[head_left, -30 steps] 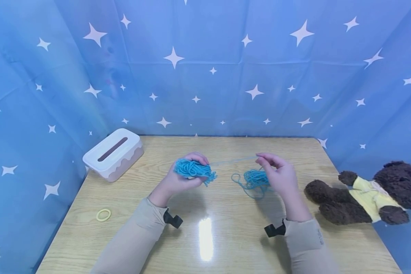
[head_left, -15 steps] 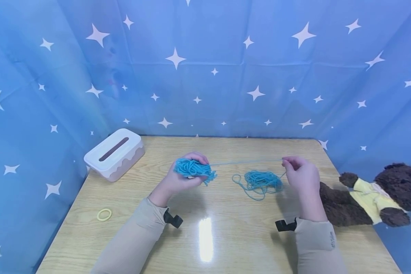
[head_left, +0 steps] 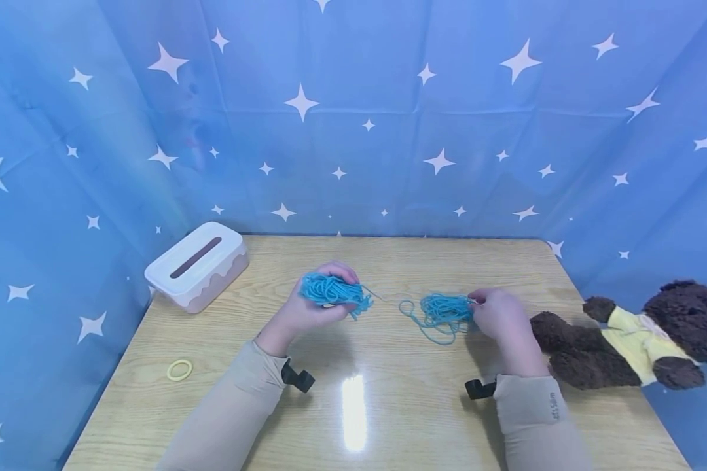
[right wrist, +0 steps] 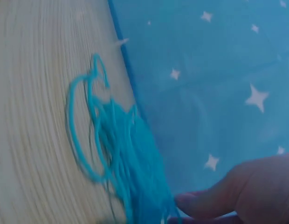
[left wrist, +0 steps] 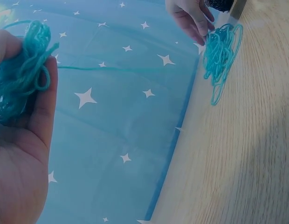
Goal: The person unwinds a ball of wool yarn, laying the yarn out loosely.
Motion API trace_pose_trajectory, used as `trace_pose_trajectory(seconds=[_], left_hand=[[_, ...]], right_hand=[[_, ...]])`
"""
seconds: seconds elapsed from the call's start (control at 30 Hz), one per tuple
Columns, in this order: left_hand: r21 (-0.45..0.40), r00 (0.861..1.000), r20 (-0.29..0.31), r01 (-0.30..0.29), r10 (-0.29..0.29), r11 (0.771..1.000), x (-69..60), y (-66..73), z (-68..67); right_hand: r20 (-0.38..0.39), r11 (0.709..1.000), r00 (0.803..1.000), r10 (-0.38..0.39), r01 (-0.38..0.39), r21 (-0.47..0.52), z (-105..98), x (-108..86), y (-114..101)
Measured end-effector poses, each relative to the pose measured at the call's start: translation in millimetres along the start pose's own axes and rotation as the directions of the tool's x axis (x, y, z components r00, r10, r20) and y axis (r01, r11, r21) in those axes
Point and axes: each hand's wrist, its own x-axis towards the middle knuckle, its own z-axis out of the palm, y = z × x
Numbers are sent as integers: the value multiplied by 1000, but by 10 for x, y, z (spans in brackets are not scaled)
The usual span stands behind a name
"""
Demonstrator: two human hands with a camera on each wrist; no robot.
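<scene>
My left hand (head_left: 306,307) grips a thick bundle of blue yarn (head_left: 332,289) above the table, thumb below and fingers behind. A thin yarn strand (left wrist: 88,68) runs out of this bundle to the right and fades from sight. On the table to the right lies a loose, tangled pile of blue yarn (head_left: 444,311), with loops trailing on its near left side. At the pile's right end is my right hand (head_left: 501,317), lowered so that thumb and fingers pinch the yarn's edge. In the right wrist view the thumb (right wrist: 191,204) meets the pile (right wrist: 130,163); the other fingers are mostly out of frame.
A white-lidded tissue box (head_left: 197,265) stands at the table's back left corner. Nearer lies a yellow ring (head_left: 179,370). A brown plush bear (head_left: 642,337) in a yellow top lies over the right edge. Behind hangs a blue starred curtain (head_left: 353,144).
My right hand drew a taut strand to the right, then came down and back left to the pile. The strand between the hands has gone slack. My left hand stayed still with its bundle.
</scene>
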Motion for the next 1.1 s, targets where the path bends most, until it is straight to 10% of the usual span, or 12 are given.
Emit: trace_pose_trajectory(seconds=[0.17, 0.4, 0.57, 0.7, 0.9, 1.1], left_hand=[[4, 1000, 4, 15, -15, 1000, -2, 4, 6], [-14, 1000, 20, -23, 23, 1000, 0, -4, 7], [-17, 999, 27, -32, 33, 999, 1, -9, 8], [-16, 999, 30, -31, 32, 999, 0, 1, 12], [-9, 1000, 17, 2, -2, 1000, -5, -6, 10], [17, 1000, 14, -6, 6, 1000, -2, -23, 11]], right_hand=[[-80, 964, 968, -236, 244, 107, 143, -77, -404], [-175, 729, 859, -480, 502, 464, 588, -134, -926], [-216, 660, 858, -466, 499, 562, 774, -169, -1104], [-289, 659, 856, -429, 515, 548, 795, -183, -1130], [-357, 670, 866, -349, 497, 552, 581, -172, -982], [-427, 621, 871, -244, 479, 620, 307, -159, -743]])
